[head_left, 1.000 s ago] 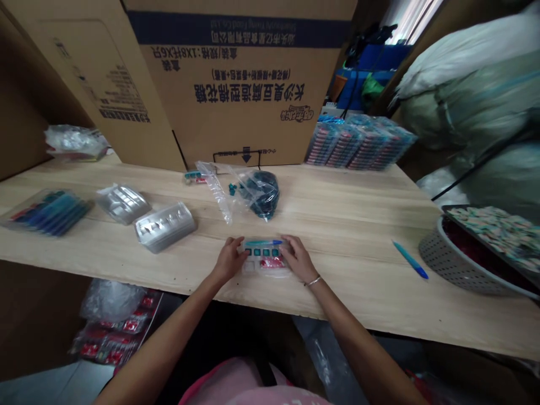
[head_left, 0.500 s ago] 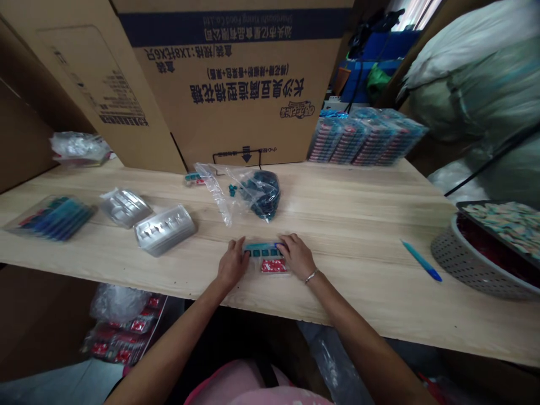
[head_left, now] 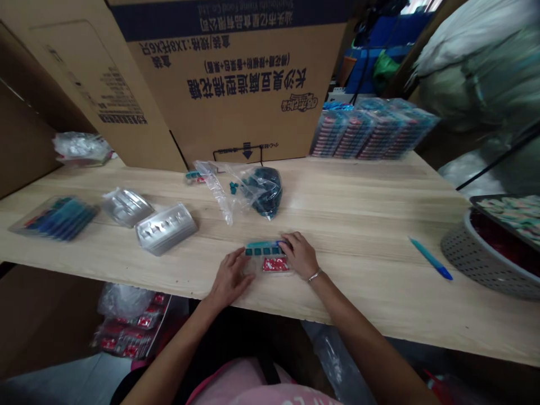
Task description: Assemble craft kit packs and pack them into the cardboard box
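1. The clear plastic blister tray is laid flat near the front edge of the wooden table, about midway along it. A row of teal square pieces is seated in its upper part, a teal stick is lined up along the back of that row, and a red-printed packet is set in the lower part.
2. The right hand is placed at the tray's right end, with its fingers held together and curled over the end of the teal stick. Whether they are clamped on it cannot be told.
3. The left hand is laid on the table just beside the tray's lower left corner, with its fingers spread apart and nothing gripped.
4. Good placement is judged to depend on the tray being kept flat and the stick being kept square to the row, so that no piece is lifted from its pocket.
5. Near the back edge, dark teal pieces are held in a clear plastic bag. Toward the left edge, two silver formed trays are set down, and blue sticks are packed in a clear tray. By the right edge, a grey perforated basket is topped with a tray of pale mixed pieces.
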`<state>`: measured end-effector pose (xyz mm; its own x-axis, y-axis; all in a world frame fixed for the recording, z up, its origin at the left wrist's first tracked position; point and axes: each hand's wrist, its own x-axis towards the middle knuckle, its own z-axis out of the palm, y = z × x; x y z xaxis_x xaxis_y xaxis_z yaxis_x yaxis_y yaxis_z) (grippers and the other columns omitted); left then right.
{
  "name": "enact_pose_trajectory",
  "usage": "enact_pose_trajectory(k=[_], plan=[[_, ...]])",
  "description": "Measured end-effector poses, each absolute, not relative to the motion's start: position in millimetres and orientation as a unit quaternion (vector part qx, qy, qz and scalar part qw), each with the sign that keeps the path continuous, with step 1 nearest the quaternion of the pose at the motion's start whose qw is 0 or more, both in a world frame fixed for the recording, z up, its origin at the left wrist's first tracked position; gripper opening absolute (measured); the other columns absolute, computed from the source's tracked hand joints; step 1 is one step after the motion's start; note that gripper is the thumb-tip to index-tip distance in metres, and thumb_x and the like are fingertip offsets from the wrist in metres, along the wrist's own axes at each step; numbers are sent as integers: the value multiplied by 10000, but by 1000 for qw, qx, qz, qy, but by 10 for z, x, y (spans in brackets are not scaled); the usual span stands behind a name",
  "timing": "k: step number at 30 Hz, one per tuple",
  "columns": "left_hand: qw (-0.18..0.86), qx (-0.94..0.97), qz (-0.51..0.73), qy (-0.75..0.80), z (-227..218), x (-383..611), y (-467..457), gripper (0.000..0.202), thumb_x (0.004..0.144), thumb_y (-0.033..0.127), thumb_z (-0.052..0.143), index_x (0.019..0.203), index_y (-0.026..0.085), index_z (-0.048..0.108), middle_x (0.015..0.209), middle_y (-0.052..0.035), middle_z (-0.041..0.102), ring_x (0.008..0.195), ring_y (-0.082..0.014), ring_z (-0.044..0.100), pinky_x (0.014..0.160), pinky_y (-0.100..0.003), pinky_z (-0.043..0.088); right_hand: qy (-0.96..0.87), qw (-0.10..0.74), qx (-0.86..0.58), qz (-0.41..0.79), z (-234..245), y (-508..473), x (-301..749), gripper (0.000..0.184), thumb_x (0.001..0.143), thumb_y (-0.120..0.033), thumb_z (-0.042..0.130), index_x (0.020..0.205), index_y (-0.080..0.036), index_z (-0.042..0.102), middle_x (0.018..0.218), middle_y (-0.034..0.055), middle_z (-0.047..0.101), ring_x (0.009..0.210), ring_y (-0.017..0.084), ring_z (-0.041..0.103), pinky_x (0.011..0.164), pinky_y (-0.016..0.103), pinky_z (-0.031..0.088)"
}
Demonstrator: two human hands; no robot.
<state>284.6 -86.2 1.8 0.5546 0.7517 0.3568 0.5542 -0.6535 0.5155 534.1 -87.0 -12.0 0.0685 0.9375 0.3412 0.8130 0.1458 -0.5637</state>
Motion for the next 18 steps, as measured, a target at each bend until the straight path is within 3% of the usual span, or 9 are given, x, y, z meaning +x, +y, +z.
enact_pose_trajectory(k=[8, 14, 18], plan=[[60, 893, 243, 374, -85, 2897, -903, 367, 791, 316, 616, 1116, 167, 531, 1276, -130, 539, 1172, -279, 475, 968, -453, 451, -663, 414, -613, 118, -240, -835, 5379, 217, 893, -311, 485, 1014, -193, 620, 948, 73, 613, 909, 211, 583, 798, 343, 499], [27, 889, 278, 362, -57, 2845, -922, 350, 784, 330, 605, 1094, 185, 533, 1189, -115, 586, 1101, -255, 540, 913, -407, 496, -693, 405, -585, 119, -133, -875, 5261, 201, 897, -247, 476, 1039, -188, 606, 972, 76, 623, 913, 200, 583, 811, 343, 502], [-4, 882, 318, 348, -184, 2782, -823, 366, 824, 425, 539, 1109, 195, 544, 1146, -116, 600, 1011, -253, 581, 835, -393, 511, -712, 362, -600, 34, 68, -1072, 5527, 225, 838, -183, 534, 1051, -201, 604, 1048, 84, 612, 978, 201, 559, 857, 336, 493]])
